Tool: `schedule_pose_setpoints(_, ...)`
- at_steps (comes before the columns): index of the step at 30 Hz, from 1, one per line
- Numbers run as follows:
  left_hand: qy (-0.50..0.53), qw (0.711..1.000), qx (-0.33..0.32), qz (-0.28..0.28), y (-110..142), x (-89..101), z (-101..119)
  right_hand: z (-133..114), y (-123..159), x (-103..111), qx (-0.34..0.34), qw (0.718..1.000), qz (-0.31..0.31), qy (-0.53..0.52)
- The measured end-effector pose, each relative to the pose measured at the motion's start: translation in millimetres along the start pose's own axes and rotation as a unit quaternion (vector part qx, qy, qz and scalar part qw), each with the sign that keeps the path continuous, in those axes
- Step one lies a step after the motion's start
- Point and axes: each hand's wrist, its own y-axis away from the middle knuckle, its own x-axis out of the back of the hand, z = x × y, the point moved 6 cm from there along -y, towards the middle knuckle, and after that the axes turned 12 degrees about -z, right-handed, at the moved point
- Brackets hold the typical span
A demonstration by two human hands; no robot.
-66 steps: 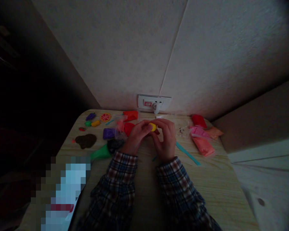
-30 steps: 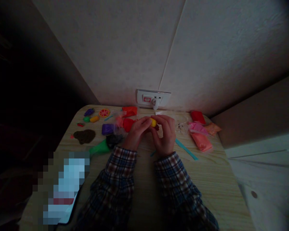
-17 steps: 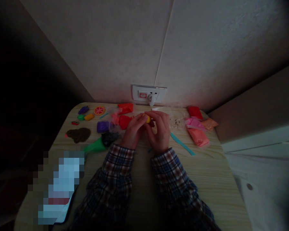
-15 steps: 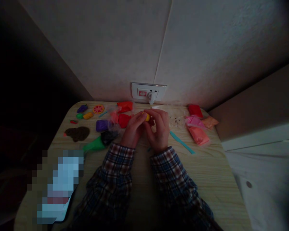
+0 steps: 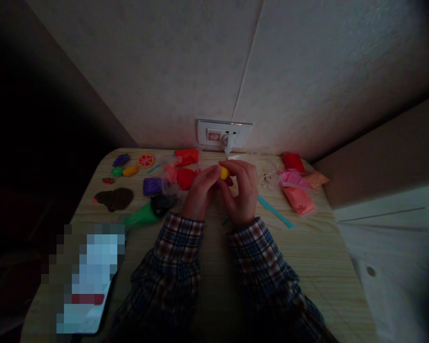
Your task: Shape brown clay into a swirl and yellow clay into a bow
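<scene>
A small yellow clay lump point(image 5: 224, 172) is pinched between the fingertips of both my hands above the middle of the wooden table point(image 5: 318, 257). My left hand point(image 5: 200, 193) closes on it from the left. From the right, my right hand point(image 5: 242, 193) curls its fingers over it. A bit of dark red clay shows just under the lump. Both my sleeves are plaid.
Left of my hands lie red clay point(image 5: 184, 177), a purple pack point(image 5: 152, 186), a black lump point(image 5: 162, 202), a green cone point(image 5: 140, 217), a brown flat piece point(image 5: 115, 198) and small fruit shapes point(image 5: 146, 160). Pink and red packs point(image 5: 299, 199) and a teal strip point(image 5: 275, 211) lie right. A wall socket point(image 5: 222, 134) is behind.
My hands have stayed together on the yellow lump, with the fingers shifting slightly around it. The view has moved a little; nothing on the table has moved.
</scene>
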Motion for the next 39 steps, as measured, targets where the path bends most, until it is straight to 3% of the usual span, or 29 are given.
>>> schedule_pose_setpoints(5,0.035,0.999,0.026,0.009,-2,-1.8,-8,0,1,-1,-0.007,1.000,0.010,-0.001)
schedule_pose_setpoints(11,0.042,0.999,0.015,-0.003,-1,-3.3,-7,1,0,0,-0.005,1.000,0.004,0.001)
schedule_pose_setpoints(26,-0.011,1.000,0.004,-0.029,-1,-6.4,-2,3,-1,4,-0.008,1.000,-0.006,0.008)
schedule_pose_setpoints(34,-0.026,0.999,-0.012,0.022,1,-1.8,6,4,2,2,-0.003,1.000,0.002,0.014)
schedule_pose_setpoints(39,-0.030,0.999,-0.018,0.002,0,-1.6,8,5,3,2,-0.003,1.000,0.002,0.008)
